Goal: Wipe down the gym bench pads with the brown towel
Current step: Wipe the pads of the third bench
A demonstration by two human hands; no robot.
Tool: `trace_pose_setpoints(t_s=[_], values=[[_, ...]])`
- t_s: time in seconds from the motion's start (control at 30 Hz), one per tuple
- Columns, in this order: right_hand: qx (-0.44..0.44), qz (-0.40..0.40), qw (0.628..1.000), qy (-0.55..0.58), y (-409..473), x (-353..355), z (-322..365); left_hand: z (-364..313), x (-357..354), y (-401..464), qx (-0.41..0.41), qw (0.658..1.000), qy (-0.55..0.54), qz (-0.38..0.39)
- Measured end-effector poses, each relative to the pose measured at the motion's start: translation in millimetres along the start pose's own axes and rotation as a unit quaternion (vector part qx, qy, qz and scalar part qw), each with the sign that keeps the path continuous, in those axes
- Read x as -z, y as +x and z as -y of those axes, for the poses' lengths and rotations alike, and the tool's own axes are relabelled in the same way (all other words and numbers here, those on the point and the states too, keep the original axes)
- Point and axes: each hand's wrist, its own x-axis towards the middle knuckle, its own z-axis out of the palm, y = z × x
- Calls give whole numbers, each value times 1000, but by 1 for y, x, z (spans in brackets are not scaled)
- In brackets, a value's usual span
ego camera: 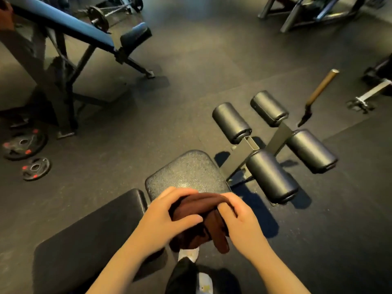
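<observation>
A bunched brown towel [201, 221] hangs between both hands, just above the near edge of the bench's black seat pad [186, 170]. My left hand [167, 217] grips its left side with the thumb laid across the cloth. My right hand [239, 221] holds the right side, fingers curled over the top fold. The long black back pad [89, 240] stretches toward the lower left. Several black roller pads [271, 175] stand on the bench's frame at the right.
A blue incline bench [70, 24] stands at the upper left, with weight plates [24, 143] on the floor beside it. A wooden-handled tool [318, 92] lies at the right. My legs and a white shoe [188, 254] are below the towel.
</observation>
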Motion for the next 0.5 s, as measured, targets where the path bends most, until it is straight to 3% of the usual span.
trace_pose_setpoints(t_s=[0.1, 0.23, 0.37, 0.5], values=[[9, -84, 996, -15, 5, 5, 19, -4, 18, 32, -21, 996, -1, 88], [28, -203, 973, -103, 12, 24, 32, -7, 16, 75, -67, 991, 24, 110], [6, -260, 953, -154, 10, 57, 34, -27, -19, 113, -143, 979, 34, 144], [5, -405, 884, -233, -15, 92, 24, -65, -75, 144, -200, 961, -15, 189]])
